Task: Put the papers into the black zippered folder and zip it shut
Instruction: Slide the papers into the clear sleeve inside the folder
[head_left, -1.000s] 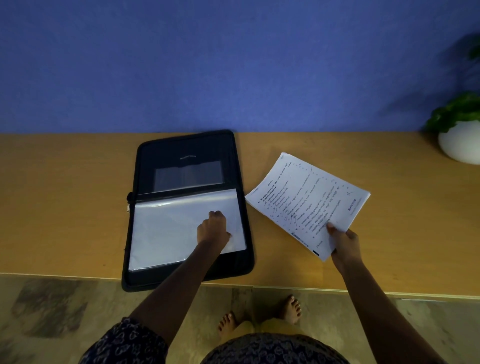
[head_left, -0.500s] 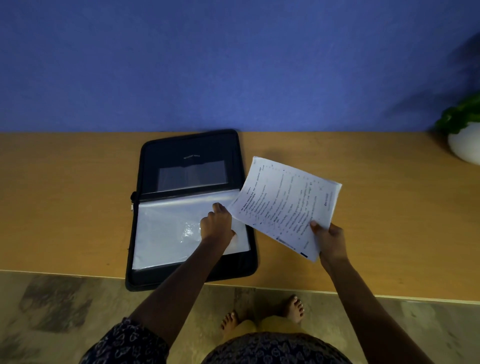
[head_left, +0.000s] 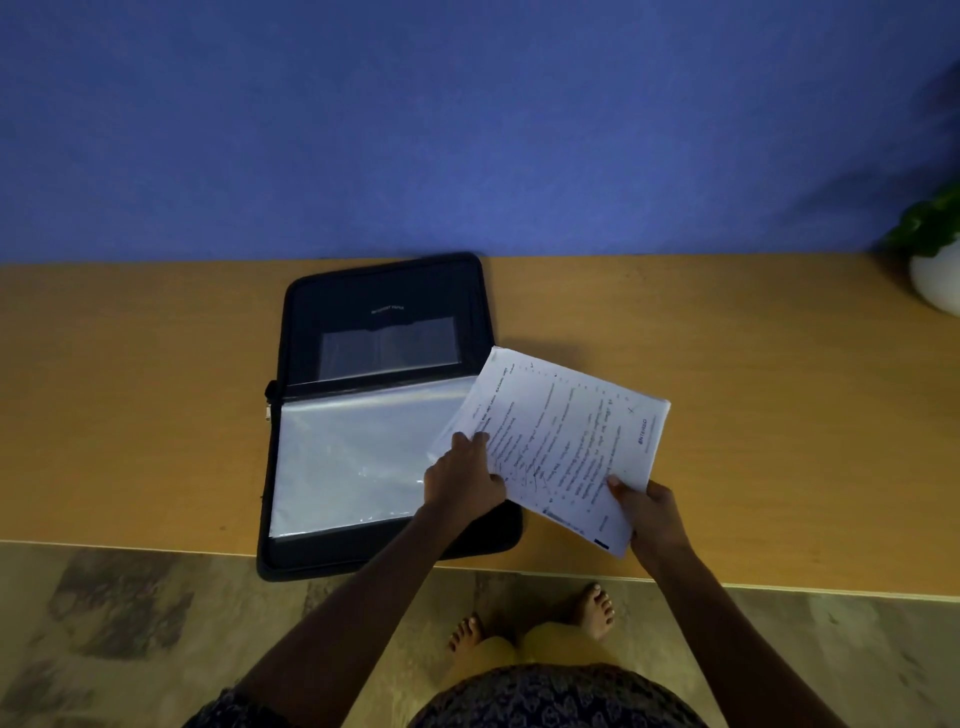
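The black zippered folder (head_left: 379, 296) lies open on the wooden table (head_left: 753, 415), its near edge hanging slightly over the table's front. A clear plastic sleeve (head_left: 353, 457) covers its near half. A stack of printed white papers (head_left: 566, 441) is held tilted above the folder's right edge. My right hand (head_left: 649, 514) grips the stack's near right corner. My left hand (head_left: 462, 480) rests at the sleeve's right edge with its fingers touching the stack's left edge.
A white pot with a green plant (head_left: 935, 260) stands at the table's far right corner. A blue wall rises behind the table. Bare feet (head_left: 535, 618) stand on the tiled floor below the table's front edge.
My right hand has carried the papers leftward until they overlap the folder's right edge. My left hand has shifted right along the sleeve to meet the stack.
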